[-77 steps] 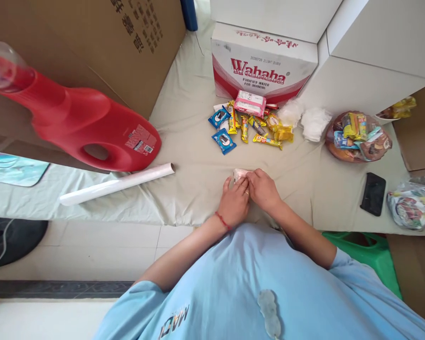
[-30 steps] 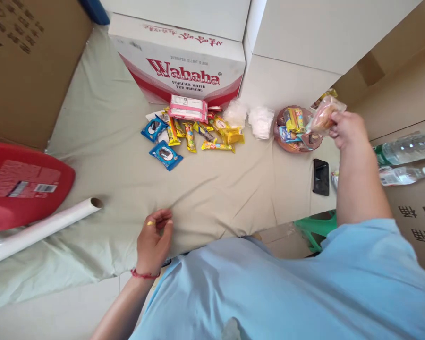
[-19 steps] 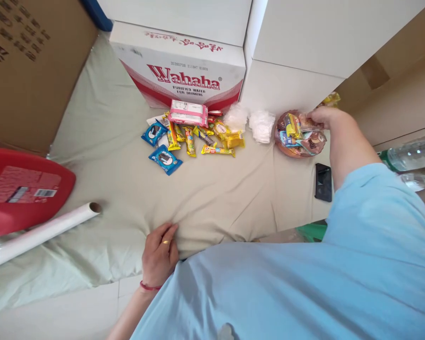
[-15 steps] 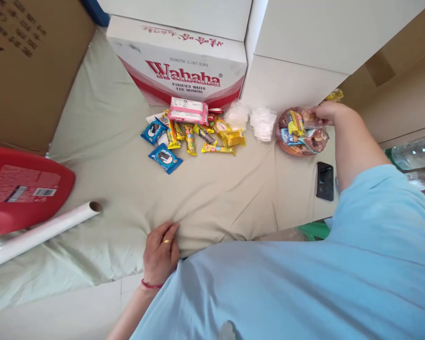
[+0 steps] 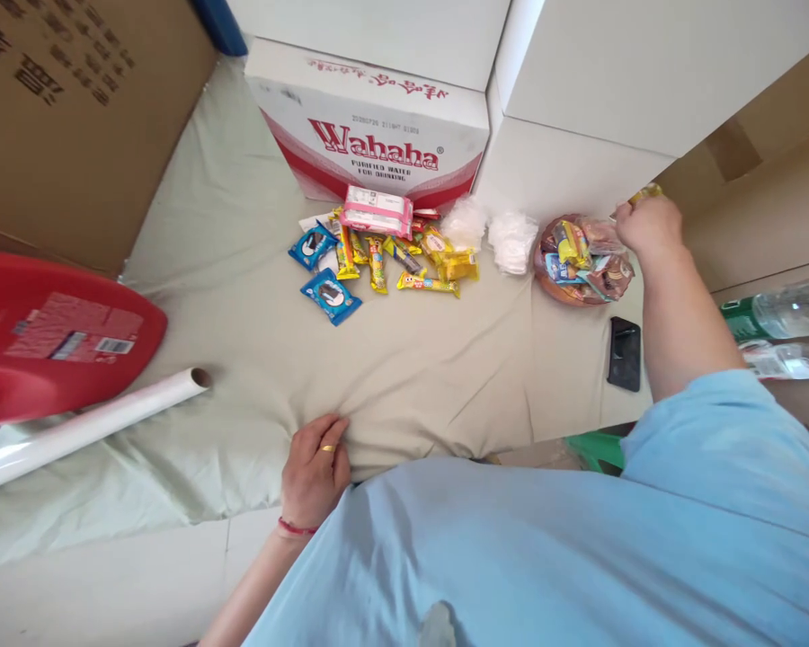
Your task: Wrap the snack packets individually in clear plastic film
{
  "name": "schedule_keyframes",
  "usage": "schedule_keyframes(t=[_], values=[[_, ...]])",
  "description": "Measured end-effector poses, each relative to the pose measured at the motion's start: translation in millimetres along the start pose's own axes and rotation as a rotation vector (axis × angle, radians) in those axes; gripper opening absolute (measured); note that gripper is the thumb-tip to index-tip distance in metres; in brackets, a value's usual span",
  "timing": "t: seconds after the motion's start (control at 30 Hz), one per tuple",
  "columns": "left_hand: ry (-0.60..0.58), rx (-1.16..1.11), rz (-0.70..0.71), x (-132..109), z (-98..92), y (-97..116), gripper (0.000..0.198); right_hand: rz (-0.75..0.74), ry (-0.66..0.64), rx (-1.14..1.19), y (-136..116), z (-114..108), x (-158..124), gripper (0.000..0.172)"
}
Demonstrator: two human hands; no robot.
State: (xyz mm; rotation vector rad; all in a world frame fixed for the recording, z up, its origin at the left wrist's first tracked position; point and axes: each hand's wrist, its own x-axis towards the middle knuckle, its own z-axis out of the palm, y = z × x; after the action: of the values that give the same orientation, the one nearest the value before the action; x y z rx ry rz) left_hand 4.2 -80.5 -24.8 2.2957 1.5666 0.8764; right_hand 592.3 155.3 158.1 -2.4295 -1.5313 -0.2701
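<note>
R hand, grip now released w/ the wrapped bun gone, sits atop round brown snack-filled bowl; L hand flat on cloth.

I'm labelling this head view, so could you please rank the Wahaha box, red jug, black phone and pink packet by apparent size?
1. Wahaha box
2. red jug, though cropped and nearer the camera, so unsure against the box
3. pink packet
4. black phone, close to the packet

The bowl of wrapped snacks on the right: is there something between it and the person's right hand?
Nothing visible stands between them. The right hand is at the far right rim of the bowl of wrapped snacks, at or over its edge. The black phone lies on the cloth nearer the person, beside the forearm, off that path.
</note>
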Motion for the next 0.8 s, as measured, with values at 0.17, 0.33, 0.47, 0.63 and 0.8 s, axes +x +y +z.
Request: schedule_keyframes(t=[0.17, 0.33, 0.47, 0.63, 0.8], values=[[0.01, -0.006, 0.011, 0, 2.2, -2, 0.038, -0.314, -0.142, -0.025, -14, 15, -81, 0.021], [-0.006, -0.043, 0.011, 0, 2.4, -2, 0.039, -0.377, -0.216, -0.024, 4, 44, -139, 0.017], [0.002, -0.025, 0.027, 1, 2.3, 0, 0.037, -0.314, -0.077, 0.026, -2, 49, -153, 0.029], [0.007, 0.028, 0.051, 2, 2.9, 2, 0.036, -0.285, -0.134, 0.131, -69, 75, -137, 0.031], [-0.029, 0.042, 0.02, 1, 2.8, 3, 0.036, -0.09, -0.15, 0.182, -114, 118, -101, 0.035]])
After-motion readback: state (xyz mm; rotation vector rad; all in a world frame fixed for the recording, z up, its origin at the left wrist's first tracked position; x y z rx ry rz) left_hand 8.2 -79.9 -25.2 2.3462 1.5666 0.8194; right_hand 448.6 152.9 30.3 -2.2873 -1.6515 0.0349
